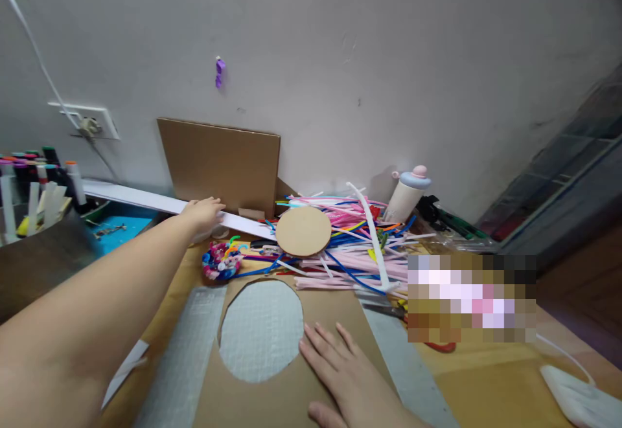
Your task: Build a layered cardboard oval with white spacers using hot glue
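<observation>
Stretched out toward the back, my left hand point(203, 215) is at a long white strip point(133, 196), in front of an upright cardboard panel point(221, 162). Its fingers are partly hidden, and whether they grip the strip is unclear. My right hand point(340, 366) lies flat with spread fingers on a cardboard sheet point(330, 311). A round hole in that sheet shows the pale mat point(179, 350) beneath. Beyond the hole, a cardboard disc point(304, 230) rests on a pile of pink, blue and white pipe cleaners point(350, 263).
Markers point(72, 182) stand in a holder at the left, near a blue tray point(121, 219). A bottle point(407, 195) is at the back right. Red-handled scissors point(441, 347) lie right of the mat. A white device point(578, 395) sits at the lower right.
</observation>
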{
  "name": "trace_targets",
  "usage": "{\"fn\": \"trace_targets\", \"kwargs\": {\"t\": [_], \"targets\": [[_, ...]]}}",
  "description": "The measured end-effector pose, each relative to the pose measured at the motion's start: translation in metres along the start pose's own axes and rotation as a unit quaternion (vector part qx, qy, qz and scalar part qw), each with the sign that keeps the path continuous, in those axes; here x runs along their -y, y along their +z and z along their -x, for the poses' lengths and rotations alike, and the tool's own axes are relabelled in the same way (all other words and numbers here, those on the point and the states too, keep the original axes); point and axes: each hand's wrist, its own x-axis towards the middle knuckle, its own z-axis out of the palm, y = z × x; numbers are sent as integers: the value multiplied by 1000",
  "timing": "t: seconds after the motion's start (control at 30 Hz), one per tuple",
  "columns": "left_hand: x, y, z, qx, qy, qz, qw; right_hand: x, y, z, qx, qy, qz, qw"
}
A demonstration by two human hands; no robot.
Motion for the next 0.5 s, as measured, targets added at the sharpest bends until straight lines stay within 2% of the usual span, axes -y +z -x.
{"fn": "trace_targets", "kwargs": {"t": [0.13,0.3,0.5], "targets": [[6,-1,-21,57,17,-40,997,-6,3,-3,-7,-18,2,1000],[12,-14,-27,86,47,-74,992,-8,7,-3,-20,-25,15,999],[10,4,-26,129,58,-90,986,-15,14,-3,-27,-41,18,999]]}}
